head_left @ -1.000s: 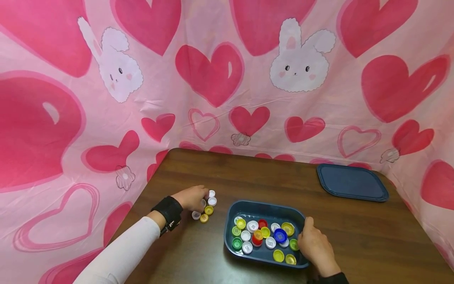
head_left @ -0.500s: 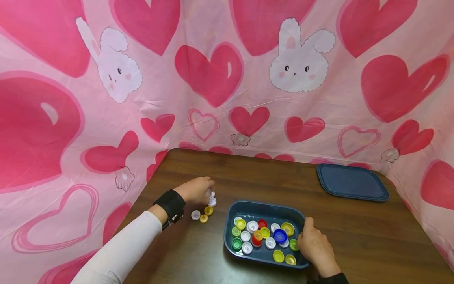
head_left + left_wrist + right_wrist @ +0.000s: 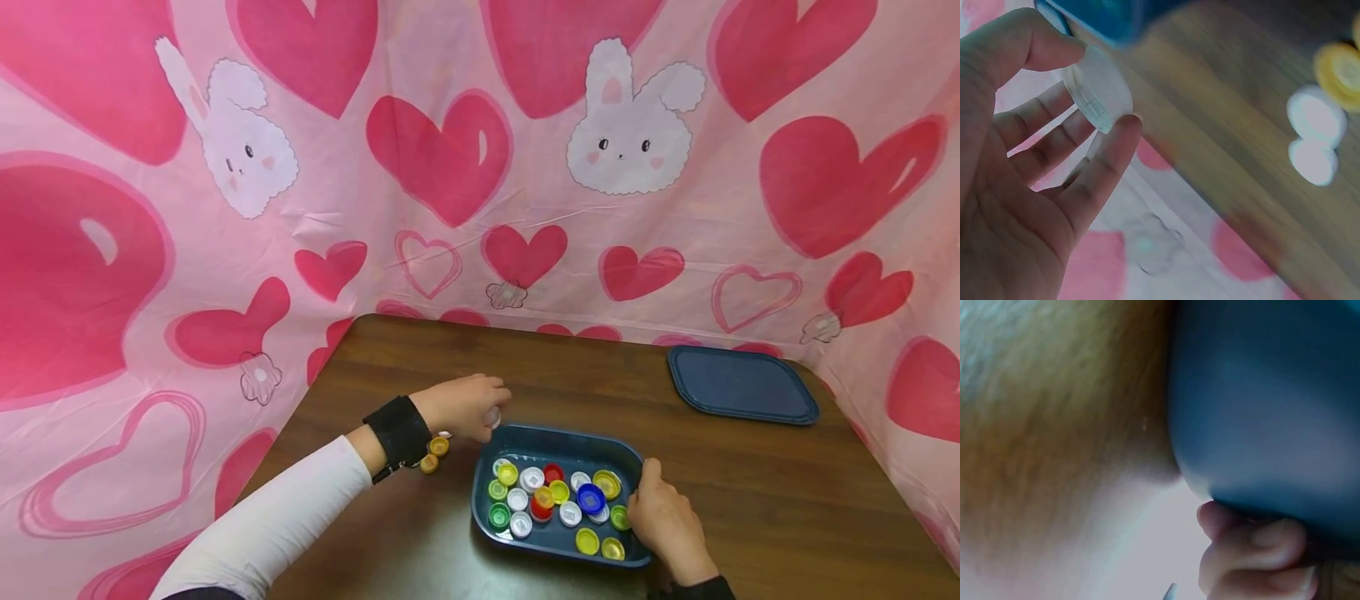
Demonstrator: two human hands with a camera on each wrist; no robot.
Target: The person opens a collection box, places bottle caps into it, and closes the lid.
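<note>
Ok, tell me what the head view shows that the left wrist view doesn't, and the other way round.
Only the head view shows the right hand gripping the edge of the blue tub, the coloured caps inside it, the flat blue lid at the far right of the table, and the pink heart backdrop all around. Only the left wrist view shows the grip up close: thumb and fingertips pinching a white cap by its rim. Both show the left hand beside the tub, with loose white and yellow caps lying on the table nearby.
</note>
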